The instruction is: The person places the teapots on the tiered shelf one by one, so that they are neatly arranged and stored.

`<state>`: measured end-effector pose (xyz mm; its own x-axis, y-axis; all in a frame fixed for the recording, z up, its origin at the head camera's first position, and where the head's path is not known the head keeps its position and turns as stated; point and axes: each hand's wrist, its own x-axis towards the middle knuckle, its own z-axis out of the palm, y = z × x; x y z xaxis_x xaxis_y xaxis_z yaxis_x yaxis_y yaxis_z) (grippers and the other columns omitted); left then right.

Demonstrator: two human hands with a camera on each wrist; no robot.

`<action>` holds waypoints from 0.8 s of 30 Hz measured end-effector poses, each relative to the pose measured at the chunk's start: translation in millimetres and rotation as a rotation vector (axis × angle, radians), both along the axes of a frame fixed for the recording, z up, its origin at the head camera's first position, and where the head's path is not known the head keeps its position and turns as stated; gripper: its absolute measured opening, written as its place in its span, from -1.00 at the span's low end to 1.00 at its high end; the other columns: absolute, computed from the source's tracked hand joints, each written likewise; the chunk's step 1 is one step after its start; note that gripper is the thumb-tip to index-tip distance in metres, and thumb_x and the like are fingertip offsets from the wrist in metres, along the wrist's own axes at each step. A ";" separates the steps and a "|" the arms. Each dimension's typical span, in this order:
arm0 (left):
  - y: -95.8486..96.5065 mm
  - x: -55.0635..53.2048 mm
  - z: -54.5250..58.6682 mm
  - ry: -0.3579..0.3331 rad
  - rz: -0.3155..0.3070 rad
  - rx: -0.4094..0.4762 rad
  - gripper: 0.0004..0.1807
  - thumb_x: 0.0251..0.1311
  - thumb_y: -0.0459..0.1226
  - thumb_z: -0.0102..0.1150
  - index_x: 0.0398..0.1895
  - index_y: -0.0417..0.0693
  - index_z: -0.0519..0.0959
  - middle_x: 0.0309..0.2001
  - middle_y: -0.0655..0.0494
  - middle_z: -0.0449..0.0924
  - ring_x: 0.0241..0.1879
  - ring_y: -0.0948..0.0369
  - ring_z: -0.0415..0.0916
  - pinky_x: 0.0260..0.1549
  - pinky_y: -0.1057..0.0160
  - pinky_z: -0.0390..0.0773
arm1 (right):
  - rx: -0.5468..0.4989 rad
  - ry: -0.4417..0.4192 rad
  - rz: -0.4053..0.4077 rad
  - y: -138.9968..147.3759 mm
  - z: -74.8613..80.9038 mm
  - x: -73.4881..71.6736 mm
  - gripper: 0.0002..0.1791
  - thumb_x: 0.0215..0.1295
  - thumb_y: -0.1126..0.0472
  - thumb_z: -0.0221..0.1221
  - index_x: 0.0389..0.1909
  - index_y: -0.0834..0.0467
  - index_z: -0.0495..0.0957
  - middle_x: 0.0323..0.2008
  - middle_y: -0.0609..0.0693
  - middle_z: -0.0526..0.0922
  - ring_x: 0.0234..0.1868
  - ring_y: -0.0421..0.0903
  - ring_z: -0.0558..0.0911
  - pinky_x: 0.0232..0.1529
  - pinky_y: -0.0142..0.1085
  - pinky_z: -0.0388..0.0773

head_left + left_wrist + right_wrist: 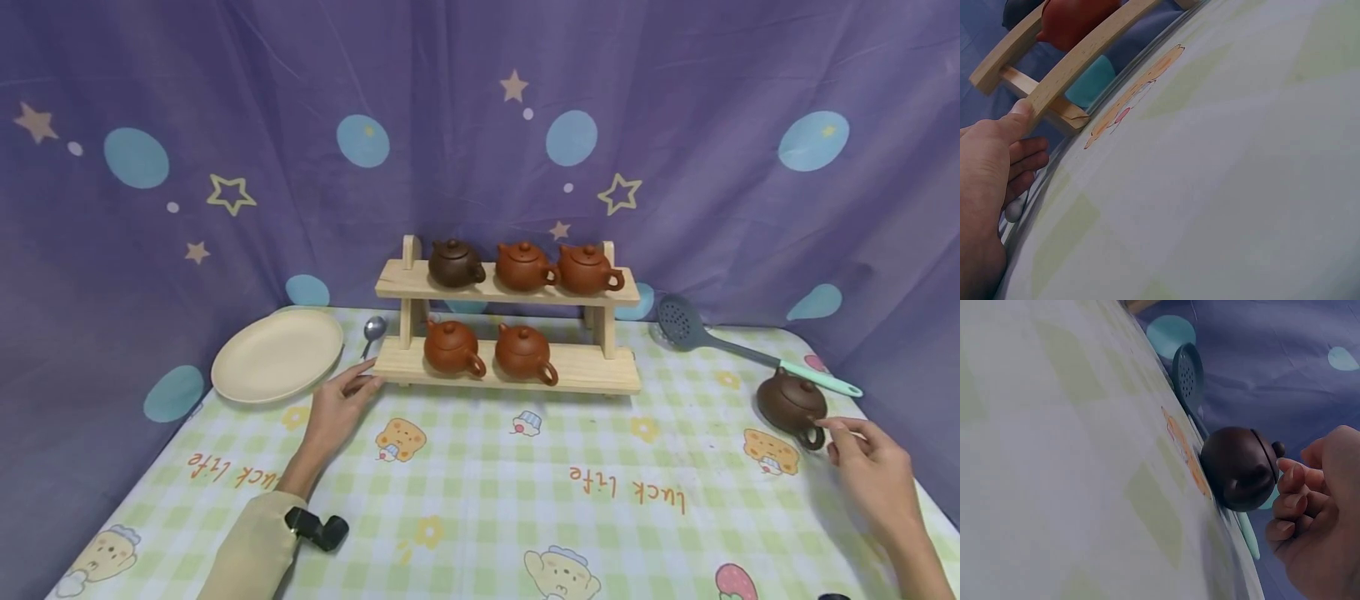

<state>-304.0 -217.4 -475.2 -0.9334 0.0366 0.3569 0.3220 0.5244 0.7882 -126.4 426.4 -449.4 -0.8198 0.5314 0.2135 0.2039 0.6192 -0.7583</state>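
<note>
A two-tier wooden shelf (577, 367) carries several small teapots, such as an orange-brown teapot (522, 352) below and a dark brown teapot (454, 264) above. At the left end of its lower board, my left hand (341, 408) grips the wood, thumb on the edge; the index finger's contact is partly hidden. Another dark brown teapot (792, 402) stands upright on the tablecloth at the right. Beside its handle is my right hand (873, 471), fingers loosely bent. In the right wrist view the fingertips (1291, 475) come close to this teapot (1235, 462), not wrapped around it.
A cream plate (277, 357) lies at the back left, with a metal spoon (372, 331) between it and the shelf. Behind the right teapot lies a grey slotted skimmer (681, 323) with a mint handle. A purple curtain (480, 192) hangs behind the checked tablecloth (480, 500).
</note>
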 end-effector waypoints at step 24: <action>-1.1 -0.5 -1.3 0.008 -0.007 -0.007 -0.45 0.43 -0.01 0.28 0.37 -0.06 0.56 -0.06 -0.09 0.77 -0.03 -0.01 0.71 0.07 -0.04 0.59 | -0.065 -0.129 0.040 4.2 -15.3 -8.9 -0.35 0.67 -0.17 -0.22 0.11 0.36 0.51 -0.56 -0.08 0.46 -0.57 -0.17 0.36 -0.55 -0.22 0.26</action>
